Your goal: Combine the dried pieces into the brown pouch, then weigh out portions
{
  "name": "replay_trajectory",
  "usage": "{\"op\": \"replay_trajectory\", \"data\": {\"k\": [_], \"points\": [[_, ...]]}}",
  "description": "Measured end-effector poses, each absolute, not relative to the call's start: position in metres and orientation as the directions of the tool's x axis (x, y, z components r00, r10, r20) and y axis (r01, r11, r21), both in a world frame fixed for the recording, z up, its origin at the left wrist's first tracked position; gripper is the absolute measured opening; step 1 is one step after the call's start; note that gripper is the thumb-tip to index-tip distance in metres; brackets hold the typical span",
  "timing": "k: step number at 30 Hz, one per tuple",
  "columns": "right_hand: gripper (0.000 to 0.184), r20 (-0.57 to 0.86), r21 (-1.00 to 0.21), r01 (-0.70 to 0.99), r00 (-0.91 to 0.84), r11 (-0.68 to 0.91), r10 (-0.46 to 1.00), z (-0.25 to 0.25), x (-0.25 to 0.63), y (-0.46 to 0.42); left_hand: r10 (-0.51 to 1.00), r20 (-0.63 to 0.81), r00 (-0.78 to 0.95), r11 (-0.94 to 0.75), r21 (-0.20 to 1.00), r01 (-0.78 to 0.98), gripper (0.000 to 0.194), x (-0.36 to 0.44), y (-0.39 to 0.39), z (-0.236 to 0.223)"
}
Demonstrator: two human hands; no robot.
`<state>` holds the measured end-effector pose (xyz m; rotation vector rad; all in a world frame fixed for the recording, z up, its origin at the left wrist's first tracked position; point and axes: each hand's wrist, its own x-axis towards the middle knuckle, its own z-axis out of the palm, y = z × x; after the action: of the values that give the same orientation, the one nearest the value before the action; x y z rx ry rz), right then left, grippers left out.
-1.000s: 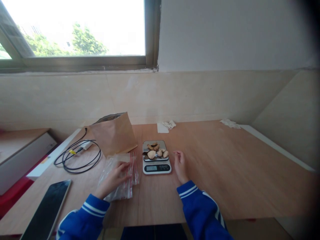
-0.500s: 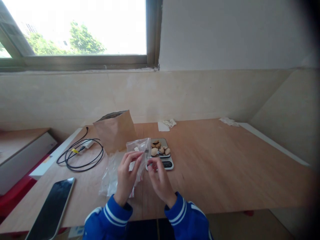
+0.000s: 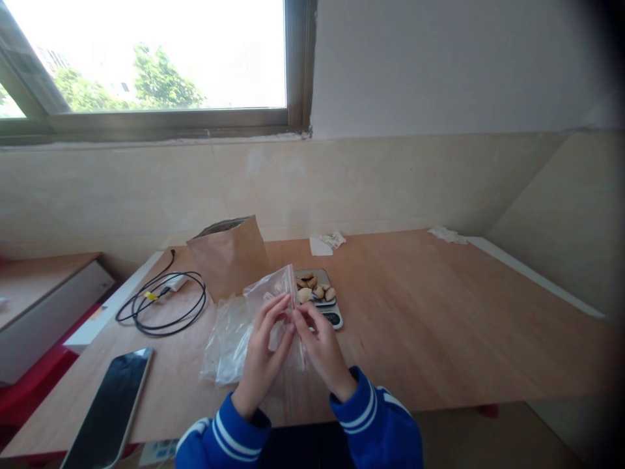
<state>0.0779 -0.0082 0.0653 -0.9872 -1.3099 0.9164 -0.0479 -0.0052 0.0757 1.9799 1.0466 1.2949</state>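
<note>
Left hand [image 3: 261,358] and right hand [image 3: 322,352], fingers closed, pinch a clear zip bag [image 3: 268,290], its red-edged long axis upright between them.

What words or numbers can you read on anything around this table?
Nothing can be read for certain.
Digital scale: front panel partly hidden behind the right hand, no digits legible.
Phone: dark screen, no text.
White printed item below the table edge: too small and blurred to read.

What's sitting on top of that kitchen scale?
Pale brown dried pieces lie piled on the scale's metal plate. The clear plastic bag and right hand cover its left front, so the display can't be read.
</note>
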Motion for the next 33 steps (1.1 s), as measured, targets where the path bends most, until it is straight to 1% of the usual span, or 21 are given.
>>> {"op": "replay_trajectory", "data": {"k": [3,5,9,12,14,15,17,20,22,24,26,28,30,33], "points": [[0.023,0.367,-0.924,0.115,0.008,0.364,0.93,0.071,0.084,-0.006,0.839,0.483,0.249,-0.543,0.765,0.346,0.047,-0.051,0.004,0.069],[0.024,0.4,-0.899,0.178,-0.039,0.4,0.916,0.075,0.087,-0.005,0.837,0.499,0.226,-0.547,0.749,0.373,0.041,-0.052,0.006,0.065],[0.025,0.467,-0.844,0.26,-0.073,0.469,0.881,0.075,0.096,0.001,0.786,0.607,0.116,-0.594,0.691,0.411,0.026,-0.053,0.006,0.066],[0.029,0.42,-0.87,0.287,0.006,0.401,0.907,0.066,0.11,0.008,0.749,0.662,-0.014,-0.6,0.688,0.407,0.02,-0.058,0.009,0.073],[0.032,0.352,-0.917,0.236,0.096,0.322,0.931,0.06,0.123,0.012,0.728,0.678,-0.103,-0.595,0.699,0.396,0.017,-0.062,0.013,0.079],[0.034,0.319,-0.936,0.197,0.132,0.291,0.938,0.058,0.129,0.014,0.717,0.687,-0.121,-0.601,0.696,0.394,0.016,-0.063,0.015,0.081],[0.037,0.276,-0.957,0.14,0.161,0.255,0.948,0.055,0.139,0.016,0.697,0.71,-0.097,-0.63,0.671,0.391,0.013,-0.063,0.021,0.084],[0.043,0.291,-0.952,0.146,0.152,0.27,0.945,0.054,0.15,0.019,0.65,0.756,-0.078,-0.673,0.62,0.403,0.01,-0.058,0.033,0.082],[0.046,0.327,-0.938,0.181,0.187,0.294,0.926,0.051,0.156,0.023,0.591,0.795,-0.139,-0.68,0.583,0.444,0.009,-0.052,0.043,0.077],[0.044,0.357,-0.923,0.236,0.233,0.303,0.905,0.043,0.162,0.028,0.513,0.828,-0.228,-0.681,0.553,0.479,0.011,-0.048,0.053,0.069],[0.038,0.381,-0.902,0.315,0.258,0.296,0.888,0.031,0.169,0.035,0.475,0.822,-0.314,-0.689,0.569,0.449,0.015,-0.045,0.061,0.059],[0.035,0.405,-0.873,0.399,0.268,0.281,0.874,0.017,0.176,0.04,0.497,0.779,-0.382,-0.695,0.621,0.363,0.021,-0.043,0.066,0.047],[0.033,0.437,-0.833,0.482,0.274,0.271,0.856,0.003,0.18,0.044,0.54,0.735,-0.41,-0.69,0.666,0.284,0.024,-0.042,0.068,0.035],[0.031,0.506,-0.748,0.609,0.267,0.263,0.82,-0.013,0.18,0.049,0.609,0.679,-0.41,-0.662,0.72,0.21,0.025,-0.041,0.068,0.019]]}}
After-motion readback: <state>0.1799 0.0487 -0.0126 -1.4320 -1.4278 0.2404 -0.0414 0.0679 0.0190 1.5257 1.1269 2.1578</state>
